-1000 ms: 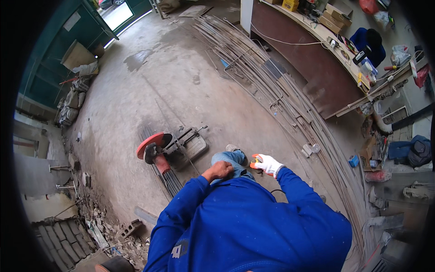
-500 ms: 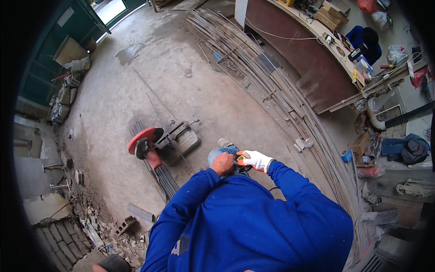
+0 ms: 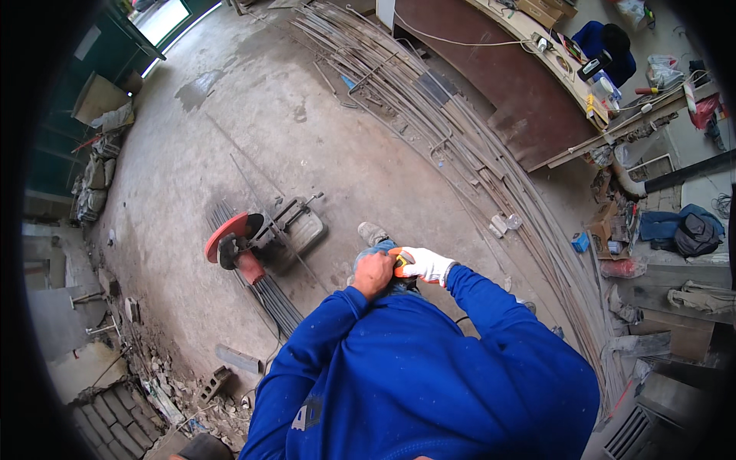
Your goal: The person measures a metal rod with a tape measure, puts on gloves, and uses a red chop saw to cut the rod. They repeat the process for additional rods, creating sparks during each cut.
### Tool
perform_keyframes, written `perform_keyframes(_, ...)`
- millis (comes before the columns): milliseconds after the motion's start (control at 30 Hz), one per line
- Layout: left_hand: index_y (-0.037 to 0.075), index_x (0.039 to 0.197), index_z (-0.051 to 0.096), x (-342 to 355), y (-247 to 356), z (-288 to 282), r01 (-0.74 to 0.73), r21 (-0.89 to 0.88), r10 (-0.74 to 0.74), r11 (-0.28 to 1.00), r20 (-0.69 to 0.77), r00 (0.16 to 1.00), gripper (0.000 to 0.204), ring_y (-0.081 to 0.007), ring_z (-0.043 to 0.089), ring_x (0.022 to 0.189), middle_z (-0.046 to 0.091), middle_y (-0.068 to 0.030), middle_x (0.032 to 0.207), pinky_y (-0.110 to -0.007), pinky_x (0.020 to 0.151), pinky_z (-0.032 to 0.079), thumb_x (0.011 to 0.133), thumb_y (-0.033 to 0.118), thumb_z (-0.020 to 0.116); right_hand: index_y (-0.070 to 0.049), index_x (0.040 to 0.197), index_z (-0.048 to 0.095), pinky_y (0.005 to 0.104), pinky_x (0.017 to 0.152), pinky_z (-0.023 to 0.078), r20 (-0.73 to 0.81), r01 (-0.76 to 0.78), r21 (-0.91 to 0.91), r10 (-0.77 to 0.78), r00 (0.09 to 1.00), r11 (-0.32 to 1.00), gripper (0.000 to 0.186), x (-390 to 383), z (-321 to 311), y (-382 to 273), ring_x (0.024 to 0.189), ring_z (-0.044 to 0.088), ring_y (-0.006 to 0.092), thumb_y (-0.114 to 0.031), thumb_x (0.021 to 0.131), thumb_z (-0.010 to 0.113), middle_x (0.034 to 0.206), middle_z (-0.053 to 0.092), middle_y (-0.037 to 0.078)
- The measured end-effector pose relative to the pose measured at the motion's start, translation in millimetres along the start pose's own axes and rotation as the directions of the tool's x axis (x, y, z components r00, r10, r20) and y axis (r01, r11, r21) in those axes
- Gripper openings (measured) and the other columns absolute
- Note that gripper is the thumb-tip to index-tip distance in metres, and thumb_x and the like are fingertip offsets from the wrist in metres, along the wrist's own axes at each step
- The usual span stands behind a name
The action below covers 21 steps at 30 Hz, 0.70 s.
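Observation:
My bare left hand [image 3: 373, 272] is closed at the front of my body, over my jeans, with its fingertips against a small yellow-and-black tape measure [image 3: 400, 261]; what exactly they grip is hidden. My right hand [image 3: 421, 265], in a white and orange glove, is closed on the tape measure, right beside the left. Ahead to the left on the concrete floor stands a cut-off saw [image 3: 249, 264] with a red disc guard, on or beside a bundle of thin steel rods [image 3: 282, 303]. My shoe [image 3: 371, 233] shows beyond my hands.
Long steel bars [image 3: 460, 153] lie along the right, beside a cluttered workbench [image 3: 491, 69] where a person in blue [image 3: 594, 42] is partly visible. A hollow block [image 3: 215, 383] and rubble are at lower left, sacks [image 3: 96, 180] by the green door, and boxes [image 3: 602, 226] at right.
My hands have come together: the right, with the tape measure, moved left and up to meet the left, which rose slightly. The surroundings have shifted up and left in view.

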<state>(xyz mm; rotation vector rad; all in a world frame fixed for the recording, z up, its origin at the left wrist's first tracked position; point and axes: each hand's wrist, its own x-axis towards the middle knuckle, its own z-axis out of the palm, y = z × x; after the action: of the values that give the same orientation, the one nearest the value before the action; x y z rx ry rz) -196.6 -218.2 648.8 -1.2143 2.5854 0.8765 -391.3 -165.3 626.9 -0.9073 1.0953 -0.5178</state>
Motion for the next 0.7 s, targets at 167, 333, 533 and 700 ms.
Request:
perform_keyframes(167, 0.010, 0.097, 0.069, -8, 4, -2, -0.088, -0.028, 0.085, 0.996, -0.096, 0.992, 0.019, -0.0404, 0.070, 0.083, 0.067, -0.0168, 0.097, -0.052, 0.071, 0.056, 0.091, 0.019, 0.053, 0.000, 0.145, 0.049, 0.0297, 0.100, 0.046, -0.004, -0.050, -0.044, 0.050, 0.999, 0.998, 0.070, 5, -12, 7, 0.113, 0.059, 0.0149, -0.023, 0.086, 0.079, 0.126, 0.066, 0.010)
perform_keyframes(333, 0.009, 0.097, 0.068, -10, -2, -4, -0.111, -0.085, 0.103, 0.990, -0.093, 0.990, 0.016, -0.0390, 0.070, 0.083, 0.068, -0.0172, 0.094, -0.052, 0.070, 0.055, 0.089, 0.020, 0.058, 0.000, 0.146, 0.048, 0.0306, 0.100, 0.046, -0.090, 0.037, -0.004, -0.037, 0.995, 0.999, 0.071, 10, -8, 27, 0.112, 0.059, 0.0149, -0.020, 0.085, 0.079, 0.125, 0.066, 0.009)
perform_keyframes(533, 0.004, 0.095, 0.069, -19, -54, 10, -0.069, -0.358, 0.097, 0.931, 0.061, 0.993, 0.029, -0.0374, 0.070, 0.084, 0.071, -0.0186, 0.089, -0.048, 0.075, 0.055, 0.088, 0.032, 0.068, -0.013, 0.145, 0.051, 0.0323, 0.047, 0.036, -0.502, -0.117, 0.442, 0.354, 0.790, 0.889, 0.056, -24, -6, 84, 0.055, 0.040, 0.0110, -0.050, 0.105, 0.040, 0.102, 0.067, 0.013)
perform_keyframes(700, 0.005, 0.096, 0.073, -115, -152, 96, 0.378, -0.618, -0.474, 0.690, 0.010, 0.881, 0.034, -0.0376, 0.070, 0.092, 0.073, -0.0212, 0.093, -0.046, 0.082, 0.054, 0.086, 0.037, 0.072, -0.013, 0.135, 0.057, 0.0337, 0.065, 0.049, -0.293, -0.365, -0.024, 0.343, 0.893, 0.931, 0.041, -61, -11, 124, 0.072, 0.058, 0.0156, -0.036, 0.105, 0.045, 0.098, 0.067, 0.009)
